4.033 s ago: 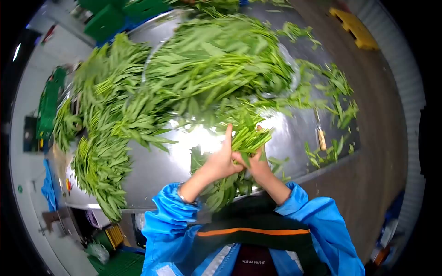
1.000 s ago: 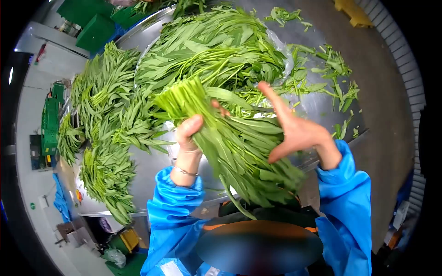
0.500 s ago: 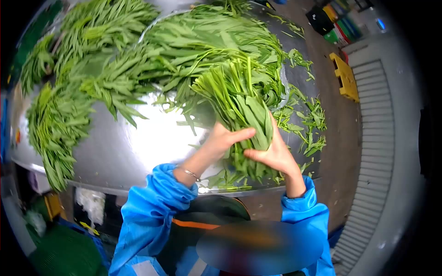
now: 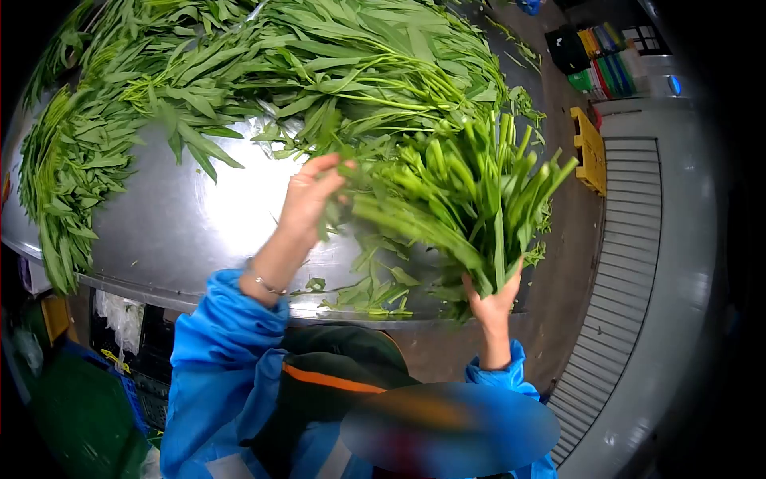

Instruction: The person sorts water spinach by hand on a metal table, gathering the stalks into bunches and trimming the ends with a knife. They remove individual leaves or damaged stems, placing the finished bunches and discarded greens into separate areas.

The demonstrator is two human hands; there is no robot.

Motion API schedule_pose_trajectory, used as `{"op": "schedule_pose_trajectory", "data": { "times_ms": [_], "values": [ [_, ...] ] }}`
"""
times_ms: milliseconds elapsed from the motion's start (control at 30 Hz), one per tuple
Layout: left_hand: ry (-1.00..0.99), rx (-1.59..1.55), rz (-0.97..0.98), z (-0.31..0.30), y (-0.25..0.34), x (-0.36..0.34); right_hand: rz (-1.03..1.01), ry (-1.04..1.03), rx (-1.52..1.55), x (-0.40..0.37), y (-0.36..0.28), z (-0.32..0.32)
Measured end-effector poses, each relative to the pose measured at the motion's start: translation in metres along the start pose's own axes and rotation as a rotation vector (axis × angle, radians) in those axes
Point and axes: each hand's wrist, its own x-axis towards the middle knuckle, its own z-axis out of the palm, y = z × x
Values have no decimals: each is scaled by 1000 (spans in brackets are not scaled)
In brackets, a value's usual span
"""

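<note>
My right hand (image 4: 496, 302) is wrapped round the lower part of a bunch of leafy green stems (image 4: 479, 199), whose cut ends fan upward and to the right. Left of the bunch, my left hand (image 4: 309, 195) has its fingers pinched on a leafy sprig (image 4: 347, 164), which is blurred by motion. Beyond both hands, a large heap of the same greens (image 4: 359, 60) covers the far part of the metal table (image 4: 183, 231). Loose leaves (image 4: 371, 291) lie on the table between my hands, near its front edge.
Another pile of greens (image 4: 64, 191) lies at the table's left end. A yellow pallet (image 4: 589, 152) stands on the floor to the right, beside a slatted grey panel (image 4: 622, 263). Below the table's front edge at left are white plastic (image 4: 121, 319) and a green surface (image 4: 72, 407).
My left hand has let go of the bunch and moved up and left with a sprig. The bunch, now in my right hand alone, has shifted right and fanned out. The view has shifted slightly.
</note>
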Motion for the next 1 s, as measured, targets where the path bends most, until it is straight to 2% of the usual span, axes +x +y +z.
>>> {"op": "schedule_pose_trajectory", "data": {
  "times_ms": [33, 100, 133, 200, 233, 267, 333, 400, 433, 467, 533, 567, 600, 633, 667, 700, 767, 800, 867, 900, 933, 967, 1000],
  "values": [
    [8, 64, 11, -13, 4, 5, 133, 4, 444, -10, 9, 1],
    [75, -85, 50, -31, 12, 15, 264, -133, 644, -25, 17, -3],
    [89, -111, 71, -39, 13, 24, 326, -225, 545, -32, 25, -1],
    [150, -57, 29, -40, 11, 21, 387, -589, -123, -37, 70, 5],
    [156, -3, 3, -40, 9, 16, 392, -565, -117, -44, 79, 8],
    [174, 41, -5, -38, 10, 11, 389, -391, -17, -43, 72, 13],
    [138, 126, -3, -43, 4, -4, 640, -425, 489, -63, 71, -3],
    [53, 143, 15, -46, -10, 1, 736, -805, 170, -50, 87, 3],
    [64, 127, -12, -43, -18, 0, 734, -739, 263, -52, 92, 6],
    [-12, 178, 2, -42, -20, -2, 555, -407, 601, -51, 67, 12],
    [-191, 418, -53, -29, -16, -14, 557, -517, 38, -38, 54, 5],
    [-363, 680, -91, -25, -11, -25, 566, -517, 99, -39, 53, 0],
    [-438, 822, -83, -20, -15, -34, 575, -517, 159, -41, 53, -5],
    [-440, 957, 115, -19, -32, -41, 585, -518, 219, -42, 53, -10],
    [-464, 1050, 195, -21, -39, -41, 507, -490, 189, -41, 46, -11],
    [-480, 1142, 280, -22, -47, -42, 339, -427, 103, -44, 44, -15],
    [-579, 1250, 202, -26, -45, -34, -208, -330, -188, -18, 4, -28],
    [-563, 1232, 245, -36, -48, -27, -418, -360, -297, -7, -7, -31],
    [-520, 1196, 335, -56, -51, -11, -106, -442, -327, 0, 17, -21],
    [-448, 1459, 203, -57, -45, -1, 47, -475, -353, 3, 28, -16],
    [-362, 1718, 69, -52, -34, 6, -261, -564, -816, 16, 27, -9],
    [-307, 1592, 293, -70, -39, 8, -156, -660, -922, 22, 19, -8],
    [-222, 1414, 594, -95, -56, 17, -54, -752, -1033, 33, 10, -9]
  ]
}}
